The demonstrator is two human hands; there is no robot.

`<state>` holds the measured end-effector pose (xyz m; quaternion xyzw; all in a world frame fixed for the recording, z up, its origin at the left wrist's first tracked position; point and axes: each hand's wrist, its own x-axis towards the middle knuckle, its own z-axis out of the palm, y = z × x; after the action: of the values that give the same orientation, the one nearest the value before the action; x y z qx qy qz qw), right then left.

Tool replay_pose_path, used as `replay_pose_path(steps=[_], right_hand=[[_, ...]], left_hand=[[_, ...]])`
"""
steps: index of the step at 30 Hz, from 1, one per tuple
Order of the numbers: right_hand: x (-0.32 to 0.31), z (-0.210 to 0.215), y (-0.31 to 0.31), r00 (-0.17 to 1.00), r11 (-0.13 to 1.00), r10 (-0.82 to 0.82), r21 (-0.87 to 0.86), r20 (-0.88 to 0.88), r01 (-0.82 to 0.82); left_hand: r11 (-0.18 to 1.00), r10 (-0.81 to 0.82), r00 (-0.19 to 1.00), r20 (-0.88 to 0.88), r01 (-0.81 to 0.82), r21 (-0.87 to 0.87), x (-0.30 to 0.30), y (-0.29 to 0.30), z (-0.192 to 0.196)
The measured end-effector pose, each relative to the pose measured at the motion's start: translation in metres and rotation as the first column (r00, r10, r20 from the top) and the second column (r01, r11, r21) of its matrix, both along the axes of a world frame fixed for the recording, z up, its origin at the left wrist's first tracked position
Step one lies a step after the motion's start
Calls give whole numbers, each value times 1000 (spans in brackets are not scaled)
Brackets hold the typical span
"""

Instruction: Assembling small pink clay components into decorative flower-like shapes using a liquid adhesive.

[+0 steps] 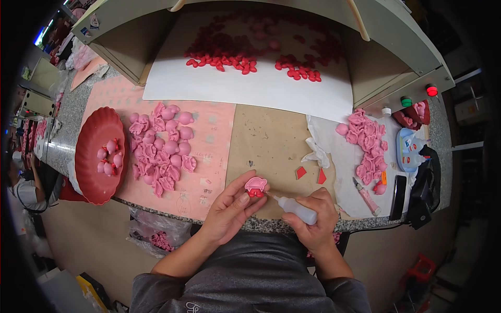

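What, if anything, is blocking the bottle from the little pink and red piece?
Only fingertips of the left hand, poking out at the right edge of the pink and red piece, near the tip of the bottle in the right hand. Nothing else visible is in between.

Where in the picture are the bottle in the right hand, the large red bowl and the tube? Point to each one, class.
Bottle (pixel 300 211): head view, on its translucent body.
Red bowl (pixel 99 127): head view, on its bare inside.
Tube (pixel 368 198): head view, mid-body.
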<state>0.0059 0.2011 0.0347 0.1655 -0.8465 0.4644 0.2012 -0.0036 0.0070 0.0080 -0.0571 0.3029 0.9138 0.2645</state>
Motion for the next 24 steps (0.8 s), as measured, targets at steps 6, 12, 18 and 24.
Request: replay_pose_path(steps=[6, 12, 18, 24], right_hand=[[-4, 0, 4, 1000, 1000, -30, -1, -5, 30], [1, 5, 1, 999, 995, -20, -95, 35, 24], [1, 4, -2, 999, 997, -4, -82, 43, 8], [-1, 3, -4, 999, 997, 29, -68, 40, -26]], left_hand=[[1000, 8, 1000, 27, -8, 16, -1, 0, -1], [1000, 22, 999, 41, -22, 4, 0, 0, 0], [999, 27, 999, 25, -26, -27, 0, 1, 0], [999, 26, 1000, 16, -25, -29, 0, 1, -1]])
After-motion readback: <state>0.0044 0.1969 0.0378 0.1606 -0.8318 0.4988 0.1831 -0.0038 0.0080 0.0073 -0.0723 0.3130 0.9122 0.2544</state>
